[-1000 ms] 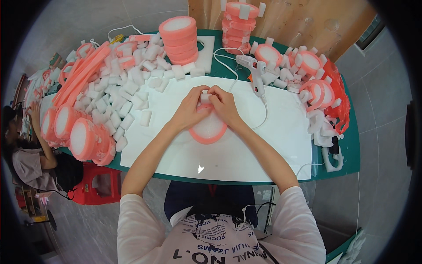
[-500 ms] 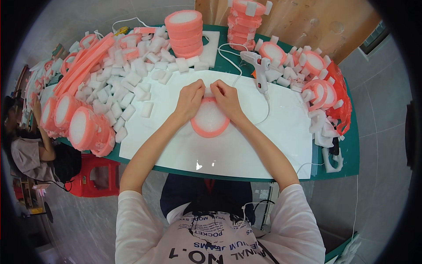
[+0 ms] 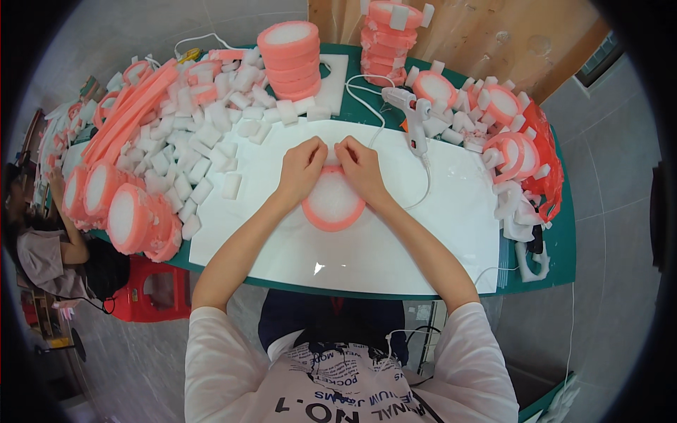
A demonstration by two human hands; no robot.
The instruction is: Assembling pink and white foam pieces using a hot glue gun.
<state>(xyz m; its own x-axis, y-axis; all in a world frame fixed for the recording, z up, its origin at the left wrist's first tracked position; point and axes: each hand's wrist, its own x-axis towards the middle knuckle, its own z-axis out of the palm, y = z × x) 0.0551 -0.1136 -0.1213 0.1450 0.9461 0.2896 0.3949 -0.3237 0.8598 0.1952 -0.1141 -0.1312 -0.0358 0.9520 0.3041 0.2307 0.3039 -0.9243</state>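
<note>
Far to the left of the left grip, some bare pink discs (image 3: 127, 220) lean together, and I see no white blocks on their rims. Closer in is a big heap of white foam blocks (image 3: 201, 169), so lots are left loose. Behind the left grip (image 3: 305, 165) stands a pink stack (image 3: 289, 62), with a bare rim on top too. This grip and the right grip (image 3: 357, 163) are curled up side by side and seem to pinch a small white block (image 3: 331, 156), though the fingertips are hidden. Just on the near side of them, the pink-rimmed disc (image 3: 333, 204) lies flat on a white sheet (image 3: 402, 261). The rest of its rim is bare, so I think this one is only just begun. Right of the right grip lies a glue gun (image 3: 413, 118), then discs with blocks (image 3: 502, 107) already on them. There is open room in front of both grips, down to the near edge of the green surface (image 3: 546, 264). Behind them, it looks crowded.
</note>
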